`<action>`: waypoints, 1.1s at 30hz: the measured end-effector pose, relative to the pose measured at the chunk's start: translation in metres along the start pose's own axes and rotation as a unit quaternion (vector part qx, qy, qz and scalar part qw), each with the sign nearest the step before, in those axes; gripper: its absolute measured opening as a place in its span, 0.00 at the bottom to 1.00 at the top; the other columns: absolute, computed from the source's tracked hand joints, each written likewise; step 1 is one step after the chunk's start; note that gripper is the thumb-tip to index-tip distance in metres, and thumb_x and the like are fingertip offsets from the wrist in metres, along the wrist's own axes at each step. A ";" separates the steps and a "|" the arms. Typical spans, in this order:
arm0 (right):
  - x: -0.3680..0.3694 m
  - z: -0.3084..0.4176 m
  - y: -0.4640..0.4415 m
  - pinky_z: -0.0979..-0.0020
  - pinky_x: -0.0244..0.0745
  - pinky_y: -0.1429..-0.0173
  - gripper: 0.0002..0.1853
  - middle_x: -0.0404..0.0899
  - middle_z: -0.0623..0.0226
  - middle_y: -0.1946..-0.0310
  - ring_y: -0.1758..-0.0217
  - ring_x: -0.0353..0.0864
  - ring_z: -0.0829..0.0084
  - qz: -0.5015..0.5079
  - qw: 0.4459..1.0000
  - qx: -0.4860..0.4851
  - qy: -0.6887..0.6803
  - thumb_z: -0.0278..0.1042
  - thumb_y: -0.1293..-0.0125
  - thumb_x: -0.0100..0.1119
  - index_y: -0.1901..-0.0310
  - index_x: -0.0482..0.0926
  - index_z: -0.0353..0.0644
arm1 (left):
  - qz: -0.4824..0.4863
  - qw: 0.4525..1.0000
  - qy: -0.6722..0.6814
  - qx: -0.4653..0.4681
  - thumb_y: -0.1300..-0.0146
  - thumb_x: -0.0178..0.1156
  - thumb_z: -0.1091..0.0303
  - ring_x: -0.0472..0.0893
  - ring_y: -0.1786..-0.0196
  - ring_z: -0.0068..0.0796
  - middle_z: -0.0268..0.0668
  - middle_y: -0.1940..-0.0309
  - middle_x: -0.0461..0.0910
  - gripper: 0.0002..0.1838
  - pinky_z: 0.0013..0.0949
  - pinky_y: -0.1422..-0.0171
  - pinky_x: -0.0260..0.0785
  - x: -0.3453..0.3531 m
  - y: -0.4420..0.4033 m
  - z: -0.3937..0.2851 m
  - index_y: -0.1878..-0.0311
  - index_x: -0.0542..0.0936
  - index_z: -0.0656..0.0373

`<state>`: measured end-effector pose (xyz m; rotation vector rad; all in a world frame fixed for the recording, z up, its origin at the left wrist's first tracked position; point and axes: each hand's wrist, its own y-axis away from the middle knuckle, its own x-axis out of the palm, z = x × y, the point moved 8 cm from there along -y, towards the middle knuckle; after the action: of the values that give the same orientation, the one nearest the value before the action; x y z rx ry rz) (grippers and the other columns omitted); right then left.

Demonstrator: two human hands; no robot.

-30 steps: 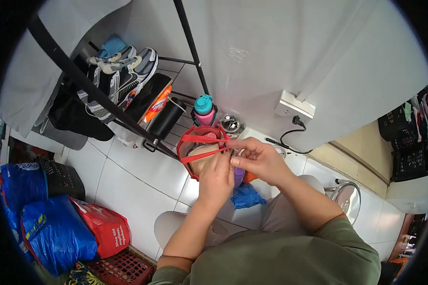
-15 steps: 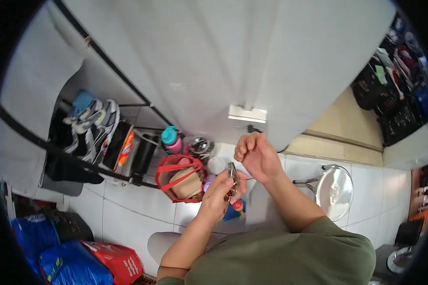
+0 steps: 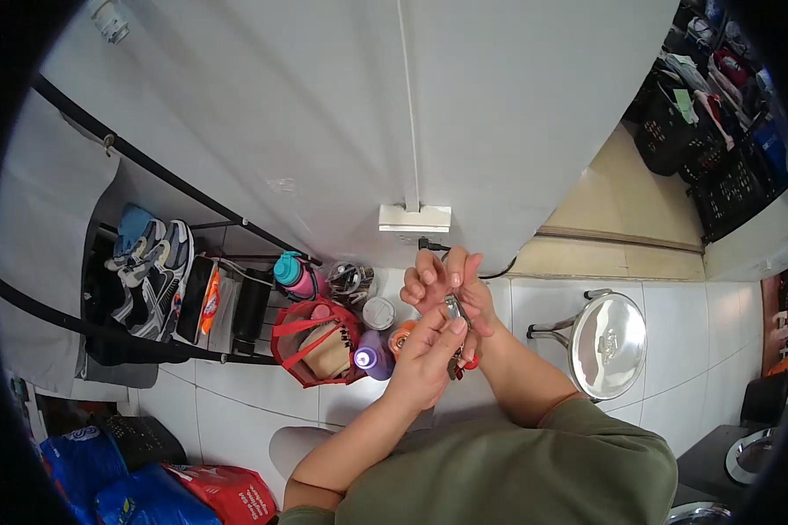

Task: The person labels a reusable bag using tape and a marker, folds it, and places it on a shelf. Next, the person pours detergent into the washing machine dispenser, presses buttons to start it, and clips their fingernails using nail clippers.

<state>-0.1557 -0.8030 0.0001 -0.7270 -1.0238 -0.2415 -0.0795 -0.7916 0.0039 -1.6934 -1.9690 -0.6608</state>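
Note:
My left hand (image 3: 425, 360) is closed around a small shiny metal tool (image 3: 453, 304) whose top end points up between my hands. Its exact kind does not show. Just behind the tool, my right hand (image 3: 453, 284) has its palm turned toward me and its fingers loosely bent and apart. I cannot tell whether the tool touches the right palm. A red piece (image 3: 472, 361) peeks out beside my left fingers, mostly hidden. Close to my left hand stand a purple bottle (image 3: 373, 357) and an orange round item (image 3: 402, 338).
Left of my hands are a red bag (image 3: 293, 354), a teal-topped bottle (image 3: 296, 276), a white-lidded jar (image 3: 378, 312) and a rack with sneakers (image 3: 168, 271). A round metal-topped stool (image 3: 608, 346) stands right. Shopping bags (image 3: 153, 494) lie lower left. A plug (image 3: 429, 245) sits at the wall.
My view has shifted, so the surroundings sit further left. My left hand has brought the metal tool up against or near the right hand, which was apart from it before.

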 end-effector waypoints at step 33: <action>0.007 -0.011 0.005 0.59 0.63 0.39 0.23 0.67 0.71 0.56 0.50 0.68 0.67 0.050 0.995 0.022 -0.080 0.64 0.24 0.36 0.66 0.71 0.55 | 0.003 0.998 -0.055 0.006 0.22 0.50 0.67 0.71 0.66 0.17 0.35 0.61 0.80 0.14 0.22 0.62 0.63 -0.007 -0.004 0.002 0.43 0.76 0.66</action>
<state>-0.1418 -0.8055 0.0007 -0.7648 -1.1379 -0.0743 -0.0829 -0.7968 -0.0021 -1.7623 -2.0376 -0.5623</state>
